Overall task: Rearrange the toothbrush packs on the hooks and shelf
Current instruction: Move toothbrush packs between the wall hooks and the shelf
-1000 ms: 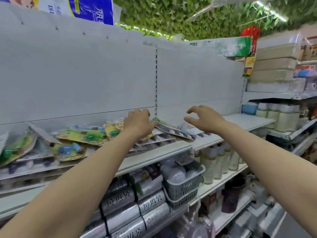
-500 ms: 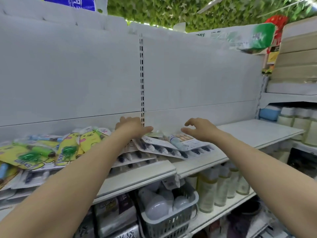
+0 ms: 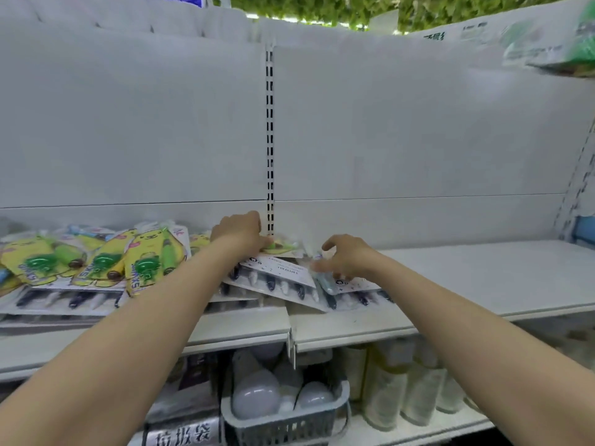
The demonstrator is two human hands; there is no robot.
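Note:
Flat toothbrush packs lie piled on the white shelf (image 3: 483, 284). Yellow-and-green children's packs (image 3: 141, 262) lie at the left on top of wide white multi-brush packs (image 3: 280, 278). My left hand (image 3: 241, 231) reaches to the back of the shelf by the slotted upright and pinches a small yellow-green pack (image 3: 283, 247) there. My right hand (image 3: 347, 257) hovers over a white pack with a light blue brush (image 3: 328, 281), fingers curled and touching its top; a firm grip cannot be told. No hooks show on the back panel.
The bare white back panel (image 3: 418, 140) rises behind the shelf, with the slotted upright (image 3: 269, 140) at its middle. Below hang a grey basket of light bulbs (image 3: 283, 410), bottles (image 3: 396, 391) at the right and rolls of bags (image 3: 183, 436) at the left.
My view has shifted closer and leftward. Both hands have moved deeper over the pile; the left has closed on the small pack at the back, the right has dropped onto the white pack.

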